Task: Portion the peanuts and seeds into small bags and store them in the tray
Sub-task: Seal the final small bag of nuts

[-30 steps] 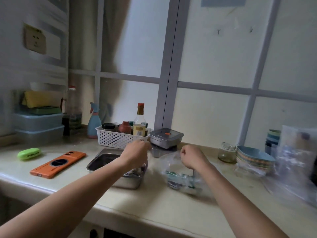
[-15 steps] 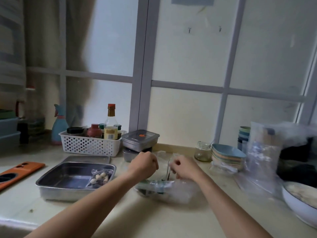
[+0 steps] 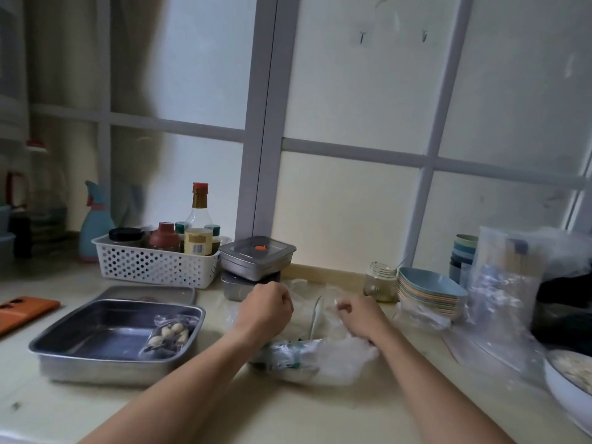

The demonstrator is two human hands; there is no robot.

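A steel tray (image 3: pixel 80 344) stands on the counter at the left, with one small filled bag of peanuts and seeds (image 3: pixel 169 334) in its right corner. A large clear plastic bag (image 3: pixel 320 354) with a green-and-white pack inside lies at the centre, and a spoon (image 3: pixel 315 315) stands up out of it. My left hand (image 3: pixel 264 307) and my right hand (image 3: pixel 360 317) hover over it with curled fingers, each pinching the clear plastic at the bag's top. What the fingertips hold is blurred.
A white basket (image 3: pixel 153 267) of bottles and two stacked steel boxes (image 3: pixel 256 259) stand behind the tray. An orange phone (image 3: pixel 22 310) lies far left. A glass jar (image 3: pixel 379 282), stacked plates (image 3: pixel 429 293), clear bags (image 3: pixel 509 283) and a white bowl (image 3: pixel 567 382) crowd the right.
My left hand left the tray, where the filled bag now lies, and joined the right hand at the large bag. The camera swung right.
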